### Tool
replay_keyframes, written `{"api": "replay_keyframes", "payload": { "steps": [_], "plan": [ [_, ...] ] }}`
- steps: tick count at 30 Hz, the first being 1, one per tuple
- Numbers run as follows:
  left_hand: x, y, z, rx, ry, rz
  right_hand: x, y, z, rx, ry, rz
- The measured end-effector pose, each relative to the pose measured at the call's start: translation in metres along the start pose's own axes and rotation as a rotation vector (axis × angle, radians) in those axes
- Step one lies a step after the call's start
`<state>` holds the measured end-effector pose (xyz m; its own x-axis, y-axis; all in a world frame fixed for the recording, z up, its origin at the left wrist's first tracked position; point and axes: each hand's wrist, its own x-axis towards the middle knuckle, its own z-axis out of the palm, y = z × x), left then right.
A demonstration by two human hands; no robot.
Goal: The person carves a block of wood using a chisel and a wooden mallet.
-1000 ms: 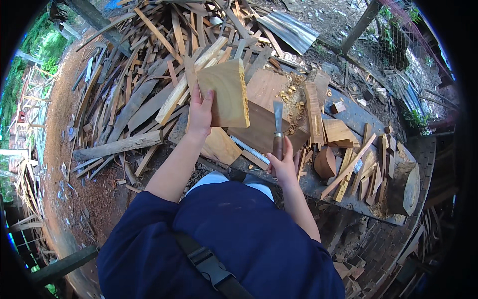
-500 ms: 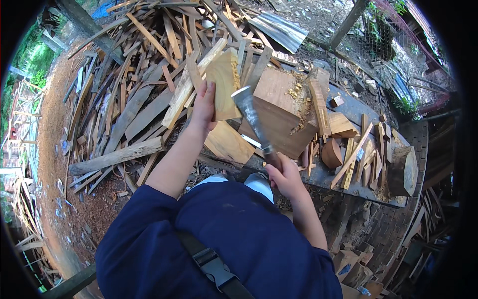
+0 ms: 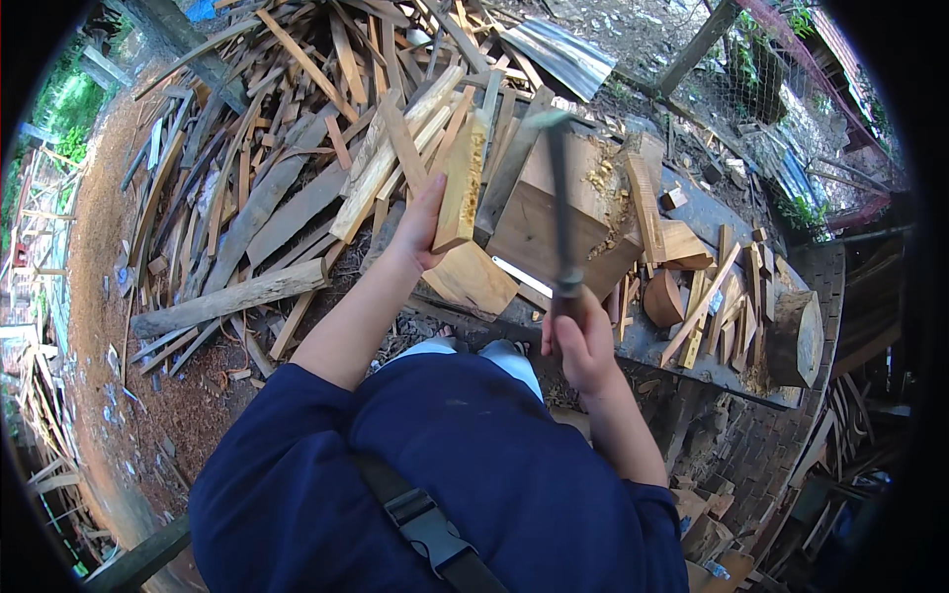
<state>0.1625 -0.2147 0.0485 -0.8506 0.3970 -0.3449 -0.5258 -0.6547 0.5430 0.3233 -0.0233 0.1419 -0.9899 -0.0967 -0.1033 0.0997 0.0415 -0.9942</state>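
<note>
Gripped in my left hand point(image 3: 420, 222) is a pale yellowish wooden board point(image 3: 457, 193), turned nearly edge-on, its rough chipped edge facing up. My right hand point(image 3: 581, 341) is closed on the dark handle of a long-bladed tool point(image 3: 561, 208), which points upward, blurred by motion, a little right of the board. Behind the blade sits a large wooden block point(image 3: 534, 212) with chips on top. A thin pale strip point(image 3: 519, 279) lies at its lower front.
A big pile of planks and sticks point(image 3: 297, 119) fills the back left. The low worktable point(image 3: 722, 381) holds offcuts point(image 3: 707, 306) and a log piece point(image 3: 796, 341). Corrugated sheet point(image 3: 559, 54) lies at the back; posts point(image 3: 697, 49) and wire netting stand beyond.
The board in my left hand has rotated from face-on to nearly edge-on and shifted right. My right hand moved right, and the tool's blade swung up, away from the board.
</note>
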Motion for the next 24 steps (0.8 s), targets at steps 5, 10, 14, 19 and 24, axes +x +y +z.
{"api": "replay_keyframes", "payload": {
  "steps": [5,10,14,19,24],
  "plan": [
    [-0.012,0.002,0.001,0.154,0.104,-0.160,-0.001,-0.011,-0.012,-0.256,0.030,0.184],
    [-0.024,0.001,0.016,0.295,0.115,-0.222,0.011,-0.014,-0.006,-0.766,-0.086,0.152],
    [-0.029,0.005,-0.004,0.138,0.062,-0.405,0.002,-0.012,-0.010,-0.457,0.124,-0.010],
    [-0.038,0.002,-0.001,0.195,0.117,-0.485,0.011,-0.036,-0.008,-0.971,0.112,-0.152],
    [-0.047,0.002,-0.006,0.139,0.116,-0.507,0.012,-0.050,-0.016,-0.911,0.241,-0.278]
  ]
}}
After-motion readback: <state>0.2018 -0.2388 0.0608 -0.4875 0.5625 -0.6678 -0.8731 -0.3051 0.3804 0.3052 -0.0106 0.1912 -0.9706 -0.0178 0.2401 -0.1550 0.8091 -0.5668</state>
